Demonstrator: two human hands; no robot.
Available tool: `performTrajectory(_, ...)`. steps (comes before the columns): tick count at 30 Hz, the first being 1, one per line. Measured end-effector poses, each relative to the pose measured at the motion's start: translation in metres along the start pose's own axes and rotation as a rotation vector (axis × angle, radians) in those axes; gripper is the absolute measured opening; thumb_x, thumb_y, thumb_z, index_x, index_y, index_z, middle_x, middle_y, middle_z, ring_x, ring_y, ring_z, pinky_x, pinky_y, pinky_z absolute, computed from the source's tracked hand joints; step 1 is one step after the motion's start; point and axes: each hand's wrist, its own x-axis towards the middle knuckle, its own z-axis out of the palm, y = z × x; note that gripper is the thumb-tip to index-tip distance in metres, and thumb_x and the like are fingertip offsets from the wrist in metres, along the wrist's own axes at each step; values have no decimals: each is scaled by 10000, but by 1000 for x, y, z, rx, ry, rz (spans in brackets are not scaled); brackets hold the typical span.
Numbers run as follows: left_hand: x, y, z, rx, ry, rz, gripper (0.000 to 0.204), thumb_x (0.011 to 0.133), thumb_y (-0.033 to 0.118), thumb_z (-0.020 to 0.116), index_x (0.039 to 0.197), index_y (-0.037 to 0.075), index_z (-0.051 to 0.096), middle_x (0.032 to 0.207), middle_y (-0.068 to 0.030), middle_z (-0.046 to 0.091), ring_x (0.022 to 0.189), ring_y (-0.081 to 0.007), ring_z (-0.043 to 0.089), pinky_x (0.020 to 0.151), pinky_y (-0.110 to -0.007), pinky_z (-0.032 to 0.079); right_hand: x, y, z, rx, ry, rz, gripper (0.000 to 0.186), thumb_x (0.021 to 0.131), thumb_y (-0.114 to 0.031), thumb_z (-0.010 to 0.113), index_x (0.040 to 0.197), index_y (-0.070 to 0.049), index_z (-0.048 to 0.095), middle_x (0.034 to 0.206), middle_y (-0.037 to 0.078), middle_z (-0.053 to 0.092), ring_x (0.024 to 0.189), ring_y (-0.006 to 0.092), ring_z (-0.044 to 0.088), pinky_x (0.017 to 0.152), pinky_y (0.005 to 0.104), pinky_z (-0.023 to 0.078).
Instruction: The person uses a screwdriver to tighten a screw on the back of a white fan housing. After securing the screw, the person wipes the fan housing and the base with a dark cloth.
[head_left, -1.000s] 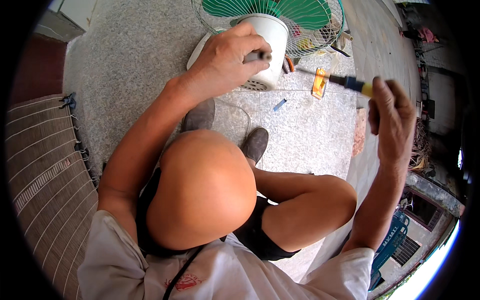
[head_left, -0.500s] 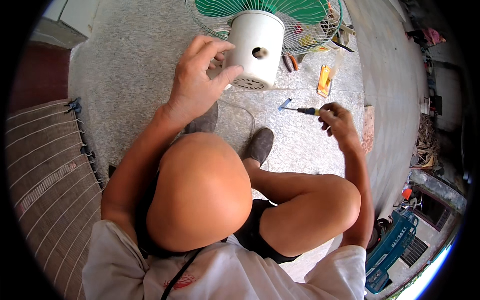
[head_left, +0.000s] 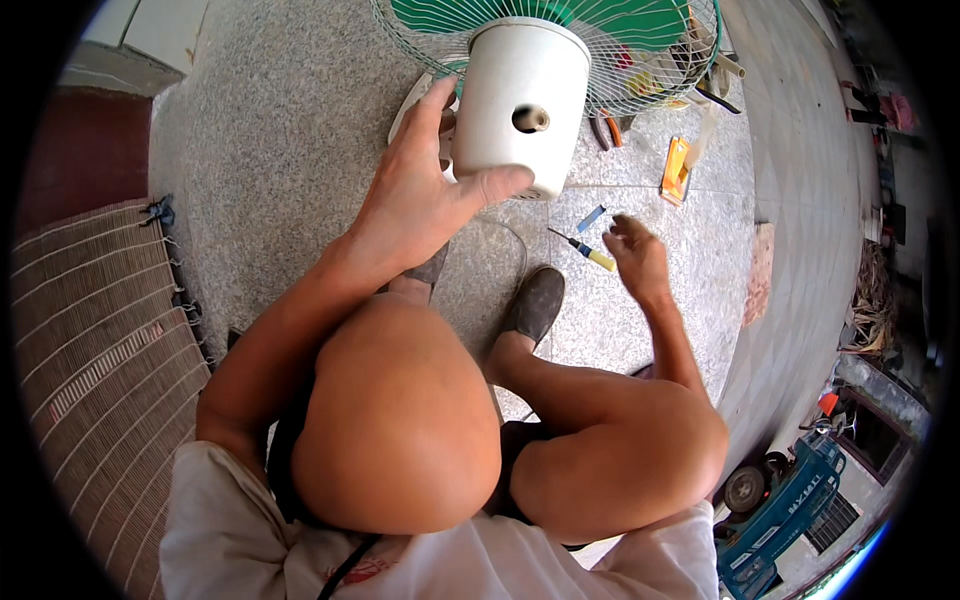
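An electric fan with a white cylindrical motor housing is tilted at the top middle, a round hole in its side. My left hand grips the housing, thumb across its lower end and fingers along the left side. My right hand is empty, its fingers loosely apart and a little bent. Just left of it, a screwdriver with a yellow and dark handle lies on the floor. A small blue strip rests beyond the screwdriver.
Green blades show through the fan's wire guard. Pliers with orange and dark handles and a yellow-orange packet lie to the right. My shoe stands below the cord. A striped mat is at left.
My right hand has let go of the screwdriver, which now lies on the floor near the blue strip. My left hand has closed on the housing, which has tipped slightly.
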Motion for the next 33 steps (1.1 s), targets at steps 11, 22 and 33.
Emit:
performTrajectory(11,2,-5,7,120,13,100,1084,665,159,893,1512,38,227,1400,-216,452,1248,-301,522,1001,-422,469,20,-197,-73,196,68,-755,217,836,-48,731,1052,-44,707,890,85,661,751,197,655,671,292,523)
performTrajectory(22,2,-10,6,148,42,220,1062,666,150,888,1508,41,249,1414,-221,446,1284,-350,487,1026,-416,448,36,-213,-75,59,-37,-867,179,807,-29,723,980,-67,696,894,78,647,773,253,663,682,319,530)
performTrajectory(33,3,-17,7,184,22,199,1067,678,144,876,1523,71,228,1396,-216,448,1268,-368,493,1017,-432,455,37,-221,-89,-269,-90,-953,181,816,-12,728,992,-44,703,877,62,654,756,182,658,673,287,536)
